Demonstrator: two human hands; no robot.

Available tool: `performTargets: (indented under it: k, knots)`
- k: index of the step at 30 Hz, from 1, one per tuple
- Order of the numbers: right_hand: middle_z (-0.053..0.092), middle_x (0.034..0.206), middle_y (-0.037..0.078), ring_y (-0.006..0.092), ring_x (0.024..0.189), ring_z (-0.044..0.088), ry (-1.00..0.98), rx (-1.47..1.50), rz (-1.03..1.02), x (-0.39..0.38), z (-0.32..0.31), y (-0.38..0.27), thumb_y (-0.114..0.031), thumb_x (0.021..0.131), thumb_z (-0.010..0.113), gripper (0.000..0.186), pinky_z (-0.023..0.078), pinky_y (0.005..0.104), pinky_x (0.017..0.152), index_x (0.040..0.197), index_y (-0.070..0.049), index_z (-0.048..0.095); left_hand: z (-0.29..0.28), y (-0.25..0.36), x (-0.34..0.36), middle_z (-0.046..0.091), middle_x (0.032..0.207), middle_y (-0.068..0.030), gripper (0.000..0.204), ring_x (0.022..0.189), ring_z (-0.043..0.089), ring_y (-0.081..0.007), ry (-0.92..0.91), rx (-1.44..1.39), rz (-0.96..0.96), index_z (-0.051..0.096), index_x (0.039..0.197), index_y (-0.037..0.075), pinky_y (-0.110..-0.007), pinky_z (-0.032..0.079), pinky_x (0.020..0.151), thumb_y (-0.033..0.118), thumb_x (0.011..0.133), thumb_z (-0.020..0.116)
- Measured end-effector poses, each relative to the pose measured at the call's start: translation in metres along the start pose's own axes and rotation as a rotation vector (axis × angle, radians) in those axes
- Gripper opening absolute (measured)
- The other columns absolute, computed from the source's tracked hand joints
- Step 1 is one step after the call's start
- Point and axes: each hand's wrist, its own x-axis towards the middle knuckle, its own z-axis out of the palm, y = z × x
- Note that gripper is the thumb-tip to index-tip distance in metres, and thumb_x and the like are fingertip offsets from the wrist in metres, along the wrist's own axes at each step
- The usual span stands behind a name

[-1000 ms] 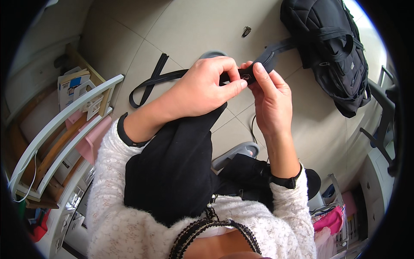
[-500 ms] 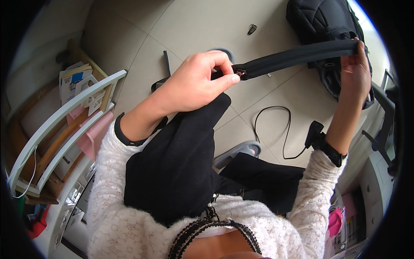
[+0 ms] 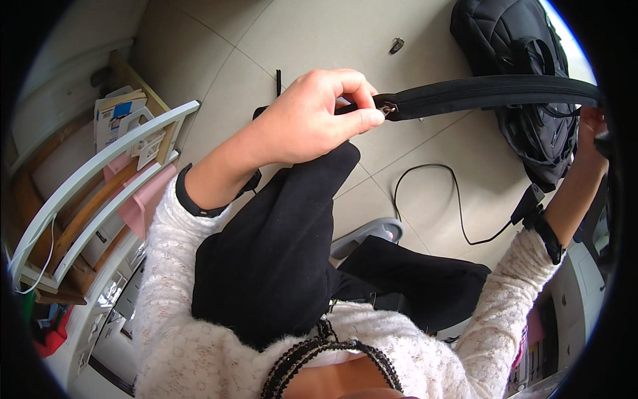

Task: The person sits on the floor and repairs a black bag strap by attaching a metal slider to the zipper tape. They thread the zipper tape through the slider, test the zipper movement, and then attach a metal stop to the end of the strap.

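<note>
A long black strap (image 3: 478,93) stretches between my two hands above the floor. A seam or zip line runs along it, and a small metal fitting (image 3: 387,108) sits at its left end. My left hand (image 3: 325,116) pinches the strap beside this fitting, thumb and forefinger together. Over at the right rim of the view, my right hand (image 3: 591,126) grips the strap's other end; its fingers are partly cut off by the dark edge. Behind my left hand, a piece of thin black webbing (image 3: 278,81) shows.
A black backpack (image 3: 512,40) lies on the tiled floor at the far right, behind the strap. A small dark clip-like object (image 3: 397,45) rests beyond my hands. From my right wrist a black cable (image 3: 458,199) loops down. A pale rail (image 3: 100,169) stands at left.
My right hand has moved outward to the right and slightly down, drawing the strap with it. My left hand keeps its pinch by the metal fitting and has shifted slightly right.
</note>
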Motion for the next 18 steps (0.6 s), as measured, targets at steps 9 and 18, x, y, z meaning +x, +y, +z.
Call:
performTargets:
  k: [9, 18]
  knots:
    - [0.069, 0.124, 0.018, 0.0191, 0.109, 0.070, 0.143, 0.012, 0.419, -0.125, 0.221, 0.217, -0.048, 0.107, 0.052, 0.059, 0.054, 0.0334, 0.100, 0.127, 0.006, 0.060, 0.013, 0.005, 0.009, 0.062, 0.095, -0.0009, 0.012, 0.079, 0.052, -0.0053, -0.027, -0.042, -0.117, 0.060, 0.089, 0.002, -0.024, 0.043, 0.071, 0.005, 0.098, 0.066]
    - [0.075, 0.096, 0.010, 0.0139, 0.084, 0.071, 0.363, -0.308, 0.085, -0.135, 0.261, 0.256, -0.016, 0.101, 0.069, 0.022, 0.059, 0.0278, 0.080, 0.107, 0.005, 0.074, 0.018, 0.001, 0.016, 0.065, 0.098, -0.0028, 0.012, 0.077, 0.056, -0.0061, 0.069, 0.297, 0.028, 0.060, 0.089, 0.000, -0.024, 0.045, 0.069, 0.005, 0.095, 0.069]
